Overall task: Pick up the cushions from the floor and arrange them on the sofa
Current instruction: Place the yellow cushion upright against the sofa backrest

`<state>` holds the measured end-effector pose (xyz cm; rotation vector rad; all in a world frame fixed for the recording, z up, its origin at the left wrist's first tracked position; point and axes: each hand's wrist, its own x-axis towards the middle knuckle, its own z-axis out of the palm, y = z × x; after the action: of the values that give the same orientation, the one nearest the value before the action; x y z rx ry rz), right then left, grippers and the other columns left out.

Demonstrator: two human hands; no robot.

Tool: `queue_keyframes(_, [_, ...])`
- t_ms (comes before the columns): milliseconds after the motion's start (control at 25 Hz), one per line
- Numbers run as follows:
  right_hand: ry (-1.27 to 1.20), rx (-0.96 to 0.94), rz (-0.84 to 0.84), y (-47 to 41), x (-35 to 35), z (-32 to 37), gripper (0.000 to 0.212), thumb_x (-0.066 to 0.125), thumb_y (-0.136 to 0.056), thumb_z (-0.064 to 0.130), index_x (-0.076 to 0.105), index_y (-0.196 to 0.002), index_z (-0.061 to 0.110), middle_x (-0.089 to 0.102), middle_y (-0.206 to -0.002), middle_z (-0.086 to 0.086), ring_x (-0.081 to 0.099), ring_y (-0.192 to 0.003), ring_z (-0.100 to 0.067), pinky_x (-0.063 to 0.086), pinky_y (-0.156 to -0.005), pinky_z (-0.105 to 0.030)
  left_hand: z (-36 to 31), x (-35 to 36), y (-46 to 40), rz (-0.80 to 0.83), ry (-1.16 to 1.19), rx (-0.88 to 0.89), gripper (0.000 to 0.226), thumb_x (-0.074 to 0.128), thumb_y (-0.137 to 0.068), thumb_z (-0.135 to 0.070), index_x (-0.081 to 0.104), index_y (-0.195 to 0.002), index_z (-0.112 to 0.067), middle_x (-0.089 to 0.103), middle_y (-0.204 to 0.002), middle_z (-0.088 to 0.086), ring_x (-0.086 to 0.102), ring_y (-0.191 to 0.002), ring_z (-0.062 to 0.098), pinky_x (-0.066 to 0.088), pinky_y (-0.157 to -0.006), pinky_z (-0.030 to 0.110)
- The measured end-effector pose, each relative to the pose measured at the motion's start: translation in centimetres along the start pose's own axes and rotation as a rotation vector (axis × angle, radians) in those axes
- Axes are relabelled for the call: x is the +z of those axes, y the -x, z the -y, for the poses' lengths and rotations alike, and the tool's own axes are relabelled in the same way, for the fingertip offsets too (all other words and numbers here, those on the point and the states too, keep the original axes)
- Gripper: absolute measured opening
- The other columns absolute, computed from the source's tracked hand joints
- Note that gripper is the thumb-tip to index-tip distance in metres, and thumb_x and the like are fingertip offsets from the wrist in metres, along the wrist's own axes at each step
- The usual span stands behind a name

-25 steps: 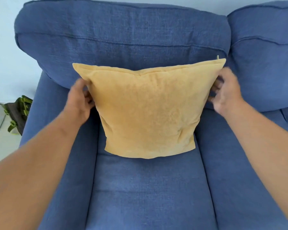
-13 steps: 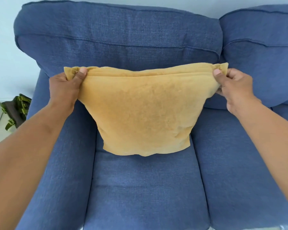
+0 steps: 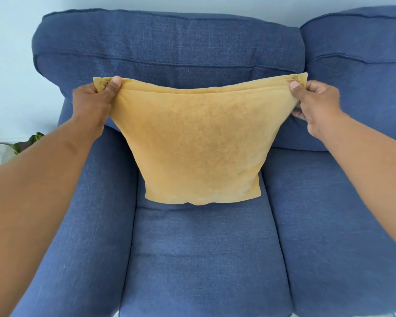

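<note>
A mustard-yellow cushion point(image 3: 197, 143) stands upright on the left seat of the blue sofa point(image 3: 199, 259), in front of the back cushion. My left hand point(image 3: 94, 101) pinches its top left corner, thumb on the front face. My right hand point(image 3: 313, 104) pinches the top right corner the same way. The top edge is stretched taut between both hands and the fabric bunches at each corner. The cushion's bottom edge rests on the seat.
The sofa's left armrest point(image 3: 87, 225) runs under my left forearm. A second seat and back cushion point(image 3: 361, 72) continue to the right. A pale wall is behind, and a green plant point(image 3: 30, 140) sits on the floor at the far left.
My hands moved from the cushion's sides up to its top corners and gripped them. The top edge is now pulled wide and taut.
</note>
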<state>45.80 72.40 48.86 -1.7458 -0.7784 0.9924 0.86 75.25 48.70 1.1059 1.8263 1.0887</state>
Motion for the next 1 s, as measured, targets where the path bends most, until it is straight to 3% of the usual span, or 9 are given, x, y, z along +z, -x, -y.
queue_keyframes(120, [-0.015,0.064,0.008,-0.6,1.3,-0.5,0.009,0.07,-0.099,0.028,0.069,-0.091,0.024,0.076,-0.102,0.006,0.074,-0.097,-0.011,0.061,-0.068,-0.027,0.1,1.0,-0.5,0.027,0.003,-0.113,0.027,0.076,-0.087,-0.055,0.066,-0.085,-0.031,0.069,-0.095,-0.01,0.068,-0.088,0.007,0.059,-0.06,0.025])
queue_keyframes(240, [-0.029,0.087,-0.017,-0.8,2.0,-0.6,0.007,0.07,-0.099,0.029,0.068,-0.093,0.024,0.075,-0.106,0.005,0.073,-0.1,-0.012,0.064,-0.08,-0.034,0.3,1.3,-0.9,-0.003,-0.012,-0.127,0.028,0.077,-0.085,-0.055,0.066,-0.082,-0.029,0.068,-0.09,-0.01,0.067,-0.084,0.006,0.058,-0.059,0.027])
queue_keyframes(360, [-0.035,0.105,-0.04,-0.1,1.6,-0.4,0.011,0.072,-0.096,0.033,0.068,-0.094,0.023,0.075,-0.109,0.002,0.073,-0.104,-0.016,0.063,-0.083,-0.036,0.5,1.0,-0.4,-0.044,0.03,-0.14,0.042,0.077,-0.082,-0.06,0.067,-0.083,-0.019,0.069,-0.092,-0.005,0.068,-0.085,0.012,0.065,-0.073,0.037])
queue_keyframes(480, [-0.05,0.097,-0.068,1.2,0.6,-0.2,0.015,0.074,-0.094,0.037,0.068,-0.091,0.023,0.076,-0.103,0.002,0.075,-0.101,-0.017,0.064,-0.084,-0.037,0.9,0.8,1.6,-0.154,-0.026,-0.116,0.061,0.068,-0.081,-0.069,0.066,-0.092,-0.009,0.07,-0.095,0.005,0.066,-0.087,0.02,0.061,-0.093,0.047])
queue_keyframes(560, [-0.032,0.074,-0.104,2.9,-0.1,-0.3,0.015,0.074,-0.093,0.037,0.071,-0.095,0.023,0.075,-0.095,0.004,0.075,-0.094,-0.015,0.065,-0.086,-0.04,0.9,0.8,4.3,-0.277,-0.084,-0.109,0.063,0.062,-0.085,-0.068,0.073,-0.102,-0.008,0.077,-0.105,0.009,0.071,-0.095,0.024,0.058,-0.097,0.047])
queue_keyframes(640, [0.035,0.051,-0.14,5.3,-0.8,-0.5,0.027,0.073,-0.092,0.04,0.073,-0.11,0.019,0.076,-0.097,0.004,0.073,-0.094,-0.015,0.063,-0.091,-0.046,0.8,1.1,7.8,-0.351,-0.095,-0.118,0.057,0.06,-0.09,-0.06,0.074,-0.106,-0.007,0.077,-0.102,0.007,0.071,-0.097,0.026,0.057,-0.097,0.044])
queue_keyframes(760, [0.194,0.018,-0.107,10.2,-1.7,-0.9,0.048,0.068,-0.091,0.048,0.067,-0.129,0.019,0.075,-0.117,0.004,0.069,-0.112,-0.019,0.055,-0.101,-0.051,0.5,2.2,13.4,-0.207,-0.148,-0.108,0.049,0.057,-0.096,-0.049,0.07,-0.103,-0.002,0.066,-0.09,-0.002,0.067,-0.093,0.033,0.056,-0.094,0.047])
queue_keyframes(920, [0.338,-0.036,-0.046,17.0,-4.3,-1.7,0.052,0.059,-0.098,0.049,0.059,-0.14,0.018,0.069,-0.137,-0.001,0.061,-0.126,-0.016,0.046,-0.1,-0.033,-0.7,4.2,20.7,0.069,-0.245,0.011,0.037,0.052,-0.102,-0.048,0.069,-0.117,-0.019,0.069,-0.106,-0.008,0.067,-0.107,0.019,0.049,-0.087,0.032])
queue_keyframes(1000, [0.415,-0.034,-0.039,20.2,-6.3,-2.8,0.057,0.053,-0.102,0.05,0.051,-0.148,0.017,0.06,-0.149,-0.003,0.054,-0.135,-0.02,0.043,-0.101,-0.034,-1.0,5.5,23.9,0.219,-0.318,0.1,0.042,0.049,-0.104,-0.049,0.066,-0.129,-0.021,0.07,-0.118,-0.008,0.064,-0.118,0.017,0.046,-0.091,0.031])
